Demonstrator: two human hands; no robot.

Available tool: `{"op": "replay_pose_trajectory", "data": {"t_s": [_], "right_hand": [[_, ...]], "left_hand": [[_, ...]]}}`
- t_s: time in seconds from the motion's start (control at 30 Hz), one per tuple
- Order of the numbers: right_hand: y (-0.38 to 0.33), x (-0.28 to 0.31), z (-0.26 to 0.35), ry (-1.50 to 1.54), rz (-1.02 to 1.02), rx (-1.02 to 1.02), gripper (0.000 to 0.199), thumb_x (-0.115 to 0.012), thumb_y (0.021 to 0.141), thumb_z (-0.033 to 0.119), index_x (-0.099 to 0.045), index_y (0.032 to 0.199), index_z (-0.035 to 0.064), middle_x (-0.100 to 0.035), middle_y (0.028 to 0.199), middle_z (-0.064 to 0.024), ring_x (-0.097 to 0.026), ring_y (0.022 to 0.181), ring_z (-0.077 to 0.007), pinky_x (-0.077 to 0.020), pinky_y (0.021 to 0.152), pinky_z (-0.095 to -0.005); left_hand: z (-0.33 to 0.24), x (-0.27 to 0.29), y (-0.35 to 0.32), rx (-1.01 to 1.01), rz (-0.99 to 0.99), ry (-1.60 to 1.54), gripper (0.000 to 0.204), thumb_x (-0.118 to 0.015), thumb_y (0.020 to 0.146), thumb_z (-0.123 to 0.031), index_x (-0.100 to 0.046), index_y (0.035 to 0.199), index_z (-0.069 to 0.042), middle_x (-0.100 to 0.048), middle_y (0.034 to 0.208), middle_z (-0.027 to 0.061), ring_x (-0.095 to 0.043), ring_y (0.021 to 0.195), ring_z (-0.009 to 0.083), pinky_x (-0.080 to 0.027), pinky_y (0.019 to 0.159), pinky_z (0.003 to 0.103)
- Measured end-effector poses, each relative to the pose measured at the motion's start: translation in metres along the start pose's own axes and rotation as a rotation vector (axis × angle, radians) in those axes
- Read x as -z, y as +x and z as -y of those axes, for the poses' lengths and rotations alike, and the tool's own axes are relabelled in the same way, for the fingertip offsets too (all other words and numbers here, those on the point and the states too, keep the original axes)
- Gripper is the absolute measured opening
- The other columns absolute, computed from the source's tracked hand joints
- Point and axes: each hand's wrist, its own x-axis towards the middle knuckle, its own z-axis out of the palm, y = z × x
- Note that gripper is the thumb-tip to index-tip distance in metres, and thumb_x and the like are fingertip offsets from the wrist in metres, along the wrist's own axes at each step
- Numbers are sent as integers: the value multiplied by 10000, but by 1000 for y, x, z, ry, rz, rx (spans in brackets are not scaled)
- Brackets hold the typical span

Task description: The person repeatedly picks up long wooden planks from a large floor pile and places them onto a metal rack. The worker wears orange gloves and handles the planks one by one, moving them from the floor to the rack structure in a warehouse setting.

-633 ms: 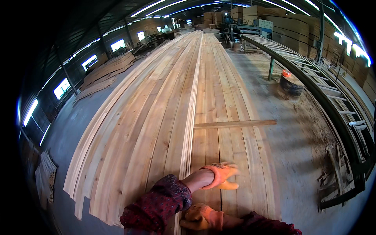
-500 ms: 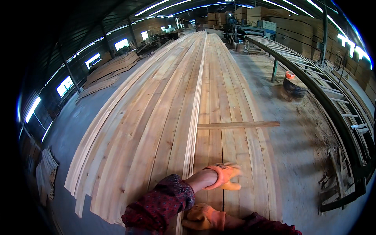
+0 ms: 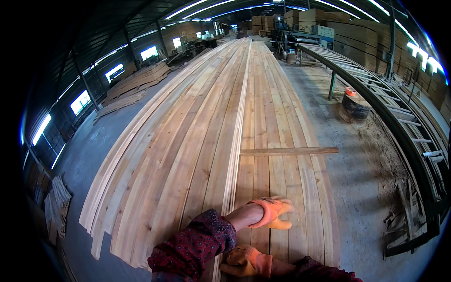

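Note:
Long pale wooden boards (image 3: 188,155) lie side by side in a wide stack that stretches far ahead. A raised edge of layered boards (image 3: 236,155) runs lengthwise along its middle. My left hand (image 3: 275,212), in an orange glove, reaches rightward over the lower boards (image 3: 286,181) on the right. Its fingers are stretched out and the thumb stands apart; it holds nothing. Closer to me, my right hand (image 3: 246,261), also gloved in orange, is closed beside the near end of the raised edge. Its fingertips are hidden, so what they grip cannot be made out.
A narrow wooden strip (image 3: 291,151) lies crosswise on the right-hand boards. Along the right runs a metal roller frame (image 3: 376,87), with a dark drum (image 3: 354,108) near it. More boards (image 3: 136,84) are piled on the left floor, and scraps (image 3: 401,221) lie at lower right.
The whole view has shifted slightly. Both hands keep nearly the same places on the boards, the left still spread and the right still closed.

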Motion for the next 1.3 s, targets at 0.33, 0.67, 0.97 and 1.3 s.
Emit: {"op": "replay_pose_trajectory", "data": {"t_s": [0.33,0.67,0.97,1.3], "right_hand": [[0,18,7,-89,-196,384,338,-607,928,267,-594,663,57,-588,682,-137,-592,646,-329,-461,626,-438],[-2,17,14,203,-365,343,407,-754,856,132,-498,545,74,-496,562,-108,-533,529,-295,-411,530,-427],[-3,16,15,260,-370,322,444,-745,860,149,-452,535,76,-500,572,-112,-536,543,-310,-405,536,-447],[-7,3,3,194,-393,256,451,-739,860,226,-451,542,85,-504,573,-113,-546,548,-318,-419,537,-458]], "left_hand": [[-1,-1,3,33,17,44,755,-514,954,-637,-408,1540,-173,-271,1668,90,-324,1494,365,-324,1198,461],[7,-7,10,-13,16,83,773,-495,965,-647,-362,1561,-173,-229,1684,78,-244,1531,349,-279,1219,464],[15,-16,14,-65,-40,94,730,-502,967,-614,-384,1538,-173,-283,1656,82,-278,1518,327,-311,1205,468],[11,-9,14,-120,-45,33,709,-587,964,-547,-434,1514,-127,-322,1633,146,-291,1509,354,-277,1218,450]]}}
